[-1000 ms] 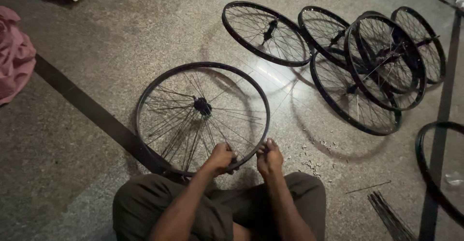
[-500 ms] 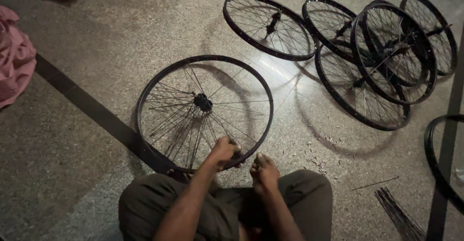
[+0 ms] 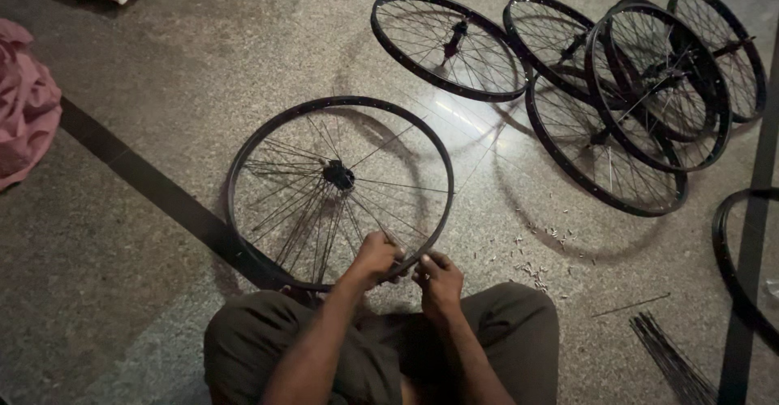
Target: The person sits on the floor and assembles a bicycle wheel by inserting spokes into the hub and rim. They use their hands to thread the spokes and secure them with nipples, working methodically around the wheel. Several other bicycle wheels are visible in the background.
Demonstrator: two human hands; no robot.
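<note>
The bicycle wheel [image 3: 341,186] lies flat on the speckled floor [image 3: 162,72], its near rim at 6 o'clock between the person's knees. The left hand [image 3: 375,257] has its fingers closed on a spoke at that rim; the right hand [image 3: 440,279] sits just beside, fingers curled together at the rim. At 1 o'clock lies a pile of finished wheels [image 3: 633,88]. Small nipples [image 3: 535,259] are scattered at 3 o'clock, a bundle of loose spokes [image 3: 669,356] at 4, pink cloth [image 3: 24,105] at 9
</note>
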